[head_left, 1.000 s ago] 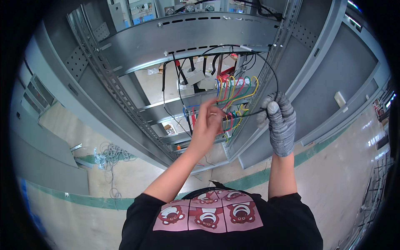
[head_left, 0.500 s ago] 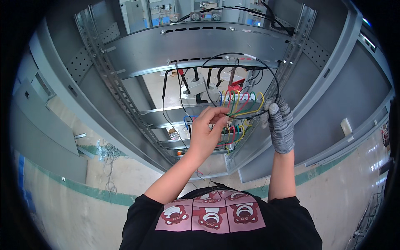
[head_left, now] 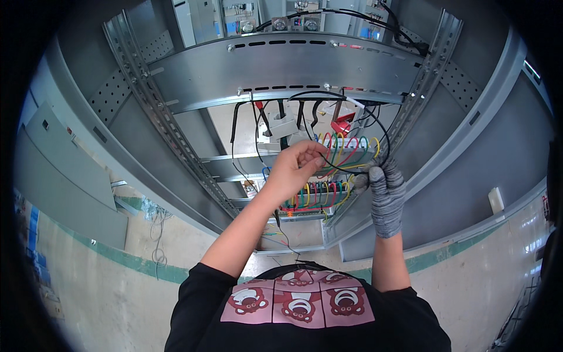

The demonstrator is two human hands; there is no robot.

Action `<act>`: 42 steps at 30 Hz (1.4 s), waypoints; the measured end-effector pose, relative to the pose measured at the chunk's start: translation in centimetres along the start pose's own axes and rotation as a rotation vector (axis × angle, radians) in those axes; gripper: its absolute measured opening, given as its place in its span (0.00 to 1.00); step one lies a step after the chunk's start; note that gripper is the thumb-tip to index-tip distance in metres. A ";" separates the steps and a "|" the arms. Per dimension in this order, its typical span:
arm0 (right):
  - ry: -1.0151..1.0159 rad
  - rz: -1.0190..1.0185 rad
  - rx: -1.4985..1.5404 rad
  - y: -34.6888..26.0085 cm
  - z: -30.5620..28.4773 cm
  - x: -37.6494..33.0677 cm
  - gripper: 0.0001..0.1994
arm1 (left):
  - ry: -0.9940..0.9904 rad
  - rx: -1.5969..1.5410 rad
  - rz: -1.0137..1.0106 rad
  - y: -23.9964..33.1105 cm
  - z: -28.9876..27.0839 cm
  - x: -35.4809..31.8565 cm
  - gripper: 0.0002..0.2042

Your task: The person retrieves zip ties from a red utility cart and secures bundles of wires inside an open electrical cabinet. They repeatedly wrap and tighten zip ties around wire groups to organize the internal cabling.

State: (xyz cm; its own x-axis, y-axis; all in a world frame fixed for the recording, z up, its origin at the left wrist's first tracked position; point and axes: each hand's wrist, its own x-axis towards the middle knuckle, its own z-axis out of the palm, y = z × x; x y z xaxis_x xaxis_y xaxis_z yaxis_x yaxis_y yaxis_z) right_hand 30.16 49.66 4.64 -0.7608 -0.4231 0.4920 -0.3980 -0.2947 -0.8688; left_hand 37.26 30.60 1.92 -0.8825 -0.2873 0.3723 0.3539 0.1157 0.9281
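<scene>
A thin black wire (head_left: 388,134) arches in a loop between my hands, with a white sleeve (head_left: 355,103) near its top. My bare left hand (head_left: 297,169) is closed, pinching the wire at the loop's left side. On the right, my right hand (head_left: 387,190), in a grey knitted glove, grips the same wire between thumb and fingers. Behind and below the loop, yellow, red, green and blue wires (head_left: 316,196) curve out of rows of terminals inside a metal cabinet frame. My fingers partly hide the wire where they hold it.
A slotted metal crossbar (head_left: 281,70) spans the cabinet above my hands. Perforated uprights (head_left: 149,100) flank the opening. Inside lie red-handled pliers (head_left: 262,114) and a red object (head_left: 342,125). Loose grey cable (head_left: 158,237) trails on the floor at left.
My right hand has come lower and slightly left, and the wire loop has sunk with it. My left hand still pinches the wire. More of the lower coloured wiring shows.
</scene>
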 end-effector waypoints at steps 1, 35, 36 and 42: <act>-0.005 -0.003 -0.019 0.0 0.1 0.0 0.12 | -0.018 0.024 -0.016 0.1 -0.2 0.0 0.10; -0.115 -0.548 -0.653 15.7 4.9 11.9 0.13 | 0.197 0.202 0.053 2.0 0.1 -0.9 0.09; -0.025 -0.437 -0.583 17.6 3.7 13.0 0.13 | 0.189 0.360 0.104 2.2 -0.2 -0.7 0.09; -0.675 0.298 -0.264 16.2 7.3 20.0 0.11 | 0.250 0.528 0.089 1.8 -0.7 -1.6 0.08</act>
State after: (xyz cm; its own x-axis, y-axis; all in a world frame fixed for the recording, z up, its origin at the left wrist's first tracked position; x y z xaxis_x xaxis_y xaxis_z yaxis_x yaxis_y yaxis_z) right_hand 12.20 30.13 0.81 -0.4124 -0.9066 0.0898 -0.3988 0.0910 -0.9125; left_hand 39.53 30.58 2.99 -0.7339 -0.4629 0.4971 0.1644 0.5890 0.7913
